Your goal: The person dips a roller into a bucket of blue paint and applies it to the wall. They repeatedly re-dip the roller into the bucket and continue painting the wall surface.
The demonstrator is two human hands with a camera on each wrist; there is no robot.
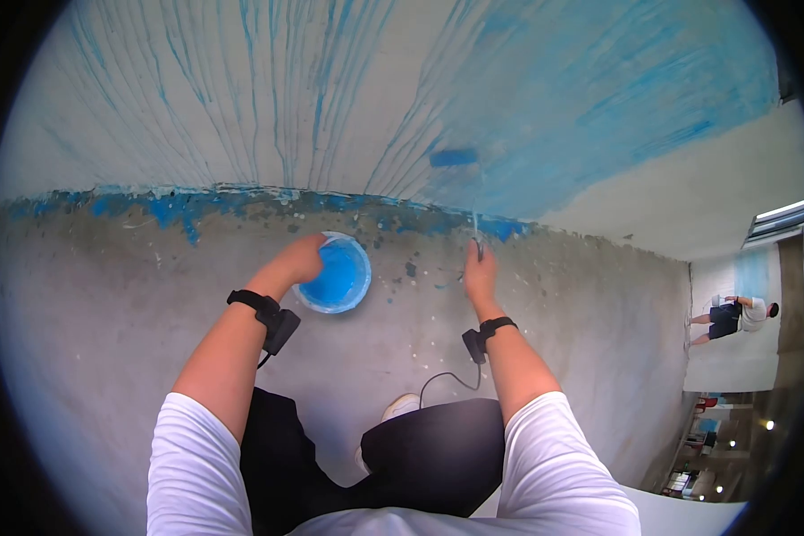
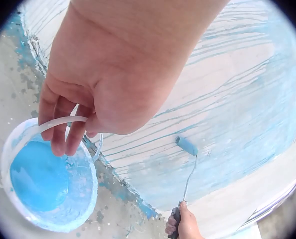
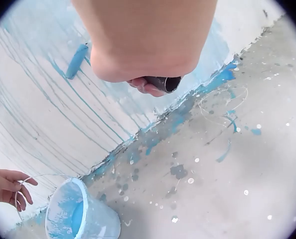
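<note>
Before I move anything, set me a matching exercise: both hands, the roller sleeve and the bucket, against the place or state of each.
1. Left hand
2. Right hand
3. Roller sleeve
4. Bucket

A. Gripping a dark handle
B. Near the foot of the wall, with blue paint inside
C. Fingers hooked round a thin white handle
D. Up at the streaked wall, coated blue

Pairs: 1-C, 2-A, 3-D, 4-B

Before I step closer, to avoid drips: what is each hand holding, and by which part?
The left hand holds the bucket by its white handle; the right hand, the roller by its dark grip.
</note>
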